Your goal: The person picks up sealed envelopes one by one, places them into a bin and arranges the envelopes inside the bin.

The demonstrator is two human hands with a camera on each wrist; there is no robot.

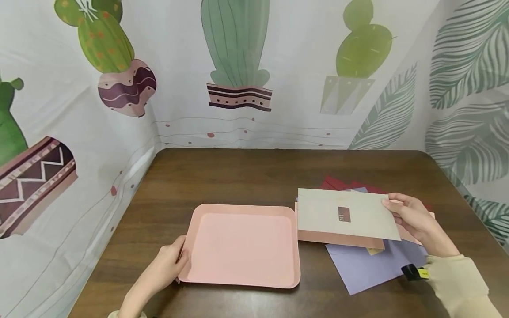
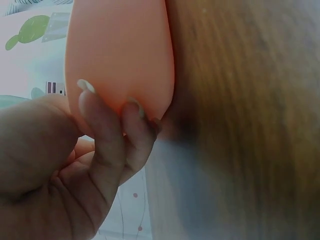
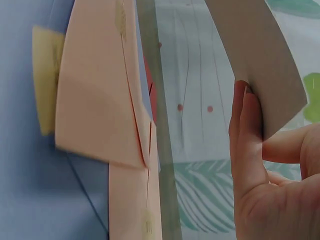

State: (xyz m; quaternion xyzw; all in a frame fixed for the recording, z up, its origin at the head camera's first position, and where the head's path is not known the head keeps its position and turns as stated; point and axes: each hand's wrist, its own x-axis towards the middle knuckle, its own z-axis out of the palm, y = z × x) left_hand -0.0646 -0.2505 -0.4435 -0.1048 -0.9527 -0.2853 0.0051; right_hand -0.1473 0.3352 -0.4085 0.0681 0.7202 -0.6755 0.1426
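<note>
A pink rectangular tray (image 1: 244, 247) with a raised rim lies on the table. At its left edge, my left hand (image 1: 165, 265) grips the rim; the left wrist view shows curled fingers (image 2: 102, 130) against the tray's underside (image 2: 120, 55). My right hand (image 1: 413, 216) pinches the right end of a flat off-white envelope (image 1: 318, 210) with a small brown printed rectangle. That envelope is held above a loose pile. Below it are a peach envelope (image 1: 338, 238), a lavender envelope (image 1: 354, 269) and part of a red envelope (image 1: 332, 182). The held envelope covers much of the pile.
The dark wooden table (image 1: 222, 176) has rounded far corners. A white cloth (image 1: 179, 88) printed with cacti and leaves hangs behind and beside it. A black strap with a yellow tag (image 1: 415, 272) shows at the right sleeve (image 1: 457, 282).
</note>
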